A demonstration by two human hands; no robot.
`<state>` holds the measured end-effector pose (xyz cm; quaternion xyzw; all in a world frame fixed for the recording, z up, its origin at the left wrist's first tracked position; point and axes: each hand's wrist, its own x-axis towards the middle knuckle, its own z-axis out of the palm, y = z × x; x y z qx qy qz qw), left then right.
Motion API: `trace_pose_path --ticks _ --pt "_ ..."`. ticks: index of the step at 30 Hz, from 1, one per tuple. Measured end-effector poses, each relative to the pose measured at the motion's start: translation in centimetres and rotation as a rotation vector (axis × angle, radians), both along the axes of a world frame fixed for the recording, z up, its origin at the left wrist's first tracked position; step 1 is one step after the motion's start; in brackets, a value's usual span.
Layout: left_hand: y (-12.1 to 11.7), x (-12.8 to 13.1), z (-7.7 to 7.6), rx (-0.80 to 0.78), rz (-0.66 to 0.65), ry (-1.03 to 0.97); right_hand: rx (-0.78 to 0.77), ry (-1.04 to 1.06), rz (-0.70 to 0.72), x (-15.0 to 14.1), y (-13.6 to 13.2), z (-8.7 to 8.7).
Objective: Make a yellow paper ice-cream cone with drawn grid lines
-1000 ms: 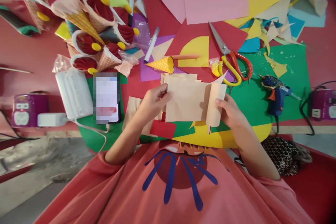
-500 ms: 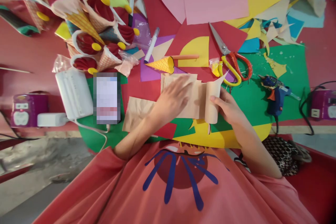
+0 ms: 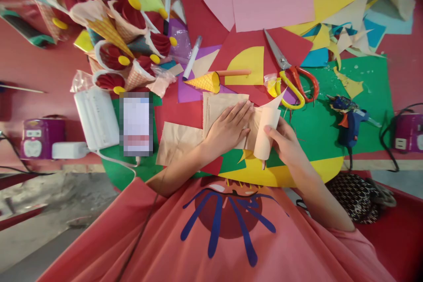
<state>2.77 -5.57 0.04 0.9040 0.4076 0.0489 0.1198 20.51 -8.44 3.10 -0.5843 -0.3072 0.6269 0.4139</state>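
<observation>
A tan paper sheet [image 3: 220, 105] lies on the coloured papers in front of me. My left hand [image 3: 231, 125] rests flat on it with fingers stretched out, pressing it down. My right hand [image 3: 284, 141] grips the sheet's right end, which is curled up into a roll [image 3: 267, 132]. Another tan piece [image 3: 176, 139] lies under my left forearm. A small yellow paper cone [image 3: 205, 82] sits just beyond the sheet.
Yellow-and-red scissors [image 3: 291, 81] and a blue glue gun [image 3: 346, 119] lie to the right on green paper [image 3: 363, 83]. A phone [image 3: 136, 123] and white power adapter [image 3: 95, 116] lie left. Finished paper cones [image 3: 115, 39] pile at the back left, markers [image 3: 191, 57] beside them.
My left hand let go of the sheet's left edge and moved right to lie flat on it. My right hand has rolled the right end further inward.
</observation>
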Motion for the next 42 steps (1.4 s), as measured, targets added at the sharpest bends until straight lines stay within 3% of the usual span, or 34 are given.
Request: trace_pose_path --ticks 12,21,24,27,28,31,33,36,39,42 --pt "0.1 -0.1 0.0 0.024 -0.019 0.043 -0.018 -0.049 -0.066 0.6 -0.6 0.1" --pt "0.1 -0.2 0.0 -0.019 -0.043 0.033 0.017 -0.192 -0.121 6.0 -0.4 1.6" --pt "0.2 -0.3 0.0 -0.037 -0.046 -0.002 0.274 -0.489 -0.162 8.0 1.8 2.6" --pt "0.3 -0.4 -0.2 -0.056 -0.053 -0.051 0.478 -0.973 -0.056 9.9 5.8 3.5" --pt "0.4 -0.5 -0.2 -0.062 -0.058 -0.079 0.512 -1.137 0.028 10.4 7.2 3.7" --pt "0.7 -1.0 0.0 -0.070 -0.080 -0.203 0.451 -1.371 0.066 11.2 10.8 4.1" --pt "1.1 -1.6 0.6 -0.061 -0.057 -0.298 0.448 -1.435 0.101 10.7 11.7 4.1" --pt "1.9 -3.1 1.6 -0.065 0.060 -0.418 0.691 -1.325 0.137 8.0 10.7 3.7" --pt "2.8 -4.7 2.1 -0.097 0.257 -0.446 0.867 -1.143 0.302 4.1 8.3 2.6" --pt "3.8 -5.9 1.8 -0.108 0.354 -0.434 0.825 -1.060 0.484 1.0 6.7 1.1"
